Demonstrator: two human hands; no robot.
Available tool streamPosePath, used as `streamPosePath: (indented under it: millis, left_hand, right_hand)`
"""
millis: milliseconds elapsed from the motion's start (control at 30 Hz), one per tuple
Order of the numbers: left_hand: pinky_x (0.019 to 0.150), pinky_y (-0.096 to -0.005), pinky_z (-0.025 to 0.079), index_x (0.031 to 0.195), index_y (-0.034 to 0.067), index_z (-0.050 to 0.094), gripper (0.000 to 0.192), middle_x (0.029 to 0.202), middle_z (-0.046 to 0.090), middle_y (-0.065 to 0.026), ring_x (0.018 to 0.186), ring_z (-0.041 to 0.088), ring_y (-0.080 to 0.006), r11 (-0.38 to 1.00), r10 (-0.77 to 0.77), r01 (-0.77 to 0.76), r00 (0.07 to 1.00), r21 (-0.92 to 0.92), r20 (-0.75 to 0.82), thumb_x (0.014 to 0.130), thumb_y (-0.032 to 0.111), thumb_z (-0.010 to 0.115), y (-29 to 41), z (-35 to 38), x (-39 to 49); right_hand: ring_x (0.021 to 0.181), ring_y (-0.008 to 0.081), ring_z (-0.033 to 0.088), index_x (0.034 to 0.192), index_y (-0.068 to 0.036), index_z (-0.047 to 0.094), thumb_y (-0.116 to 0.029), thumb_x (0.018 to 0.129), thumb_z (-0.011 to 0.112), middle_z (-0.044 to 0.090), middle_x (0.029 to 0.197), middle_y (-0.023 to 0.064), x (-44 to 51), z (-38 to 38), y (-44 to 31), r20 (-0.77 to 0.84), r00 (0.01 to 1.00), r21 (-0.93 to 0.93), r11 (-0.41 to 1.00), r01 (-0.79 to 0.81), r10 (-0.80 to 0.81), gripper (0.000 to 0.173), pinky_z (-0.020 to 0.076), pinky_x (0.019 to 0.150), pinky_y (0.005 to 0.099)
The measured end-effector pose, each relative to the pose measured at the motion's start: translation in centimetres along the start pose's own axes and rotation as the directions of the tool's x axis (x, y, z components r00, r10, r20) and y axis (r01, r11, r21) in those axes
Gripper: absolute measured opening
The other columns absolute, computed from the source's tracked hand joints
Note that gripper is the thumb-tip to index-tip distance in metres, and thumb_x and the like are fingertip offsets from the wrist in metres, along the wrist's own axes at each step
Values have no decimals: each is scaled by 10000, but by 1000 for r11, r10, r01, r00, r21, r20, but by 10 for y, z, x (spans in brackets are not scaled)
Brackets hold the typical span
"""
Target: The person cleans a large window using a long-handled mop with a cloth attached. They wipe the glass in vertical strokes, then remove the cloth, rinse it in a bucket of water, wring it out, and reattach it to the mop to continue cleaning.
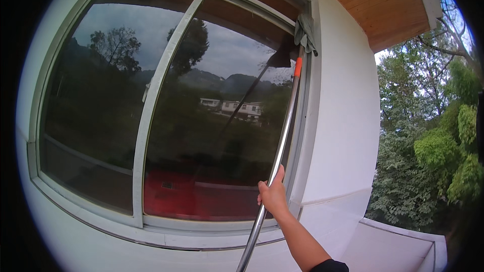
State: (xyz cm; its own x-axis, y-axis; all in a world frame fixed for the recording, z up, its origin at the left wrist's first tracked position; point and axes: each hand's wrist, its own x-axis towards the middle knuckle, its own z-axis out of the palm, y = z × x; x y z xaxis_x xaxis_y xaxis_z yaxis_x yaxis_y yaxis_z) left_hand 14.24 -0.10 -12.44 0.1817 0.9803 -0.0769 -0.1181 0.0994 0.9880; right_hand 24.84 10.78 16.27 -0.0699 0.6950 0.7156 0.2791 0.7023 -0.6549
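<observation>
My right hand (273, 194) is closed around a shiny metal pole (284, 132) that slants up along the right side of a sliding window. Near its upper end the pole has an orange collar (298, 67). A grey-green cloth (306, 34) hangs over the pole's tip, against the upper right corner of the window frame (316, 83). The dark window pane (211, 128) reflects trees, hills, buildings, and the pole with its cloth. My left hand is out of view, and the pole's lower end runs past the bottom edge of the picture.
A second glass pane (98, 113) lies left of the upright metal frame bar (151, 113). The window sill (177, 238) runs below. At right are a white wall (342, 121), a wooden eave (382, 3) overhead, a low parapet (401, 229) and leafy trees (435, 151).
</observation>
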Motion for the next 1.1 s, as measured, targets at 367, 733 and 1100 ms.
streamPosePath:
  millis: [367, 733, 1100]
  left_hand:
    - [333, -268, 258, 606, 107, 462, 233, 456, 387, 20, 356, 356, -105, 974, 204, -203, 979, -103, 2, 755, 90, 639, 110, -14, 58]
    - [444, -249, 358, 774, 58, 471, 181, 562, 448, -11, 466, 418, -94, 939, 332, -344, 919, -21, -212, 788, 49, 651, 162, -68, 80]
    - [334, -272, 270, 601, 87, 520, 136, 458, 429, 7, 361, 378, -105, 914, 404, -321, 677, 247, -615, 731, 65, 557, -8, -132, 88]
  right_hand:
    - [469, 224, 581, 1361, 50, 24, -2, 809, 493, 585, 746, 205, 147, -6, -49, -76, 993, -155, 985, 76, -88, 727, 503, 409, 348]
    - [460, 208, 566, 1345, 65, 46, -9, 791, 481, 578, 710, 178, 219, 51, -56, -53, 954, 109, 948, 298, -294, 708, 475, 396, 339]
    - [433, 183, 551, 1385, -48, 45, -49, 822, 476, 542, 699, 97, 98, 155, -33, 249, 908, 449, 871, 201, -338, 708, 469, 405, 322]
